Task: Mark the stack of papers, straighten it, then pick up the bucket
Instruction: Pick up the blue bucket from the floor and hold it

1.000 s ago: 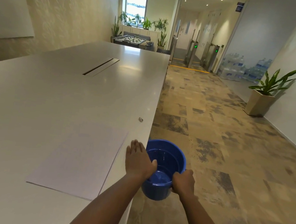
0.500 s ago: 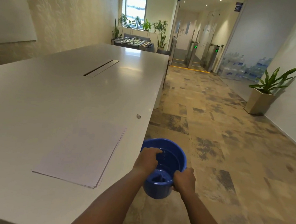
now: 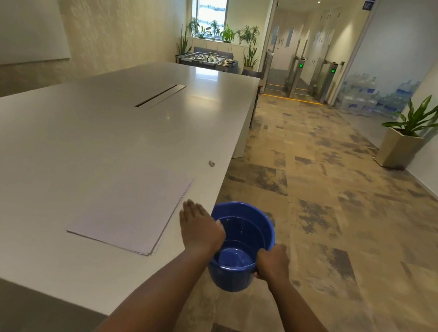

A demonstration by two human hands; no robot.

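Observation:
The blue bucket (image 3: 243, 230) hangs off the right edge of the white table (image 3: 86, 135), above the floor, and looks empty. My right hand (image 3: 272, 263) is closed on its near right rim. My left hand (image 3: 200, 228) lies against the bucket's left rim with the thumb on the rim. Its fingers are stretched flat and apart over the table edge. The stack of papers (image 3: 132, 210) lies flat on the table just left of my left hand, with its sheets slightly fanned at the near corner.
A small metal piece (image 3: 211, 163) sits near the table's right edge beyond the papers. A cable slot (image 3: 160, 96) runs down the table's middle. A potted plant (image 3: 404, 142) stands by the right wall, with water bottles (image 3: 368, 97) behind it. Patterned floor stretches to the right.
Half a second ago my left hand was curled over the bucket's rim; now its fingers are stretched out flat. The right hand keeps its hold and the bucket has barely moved.

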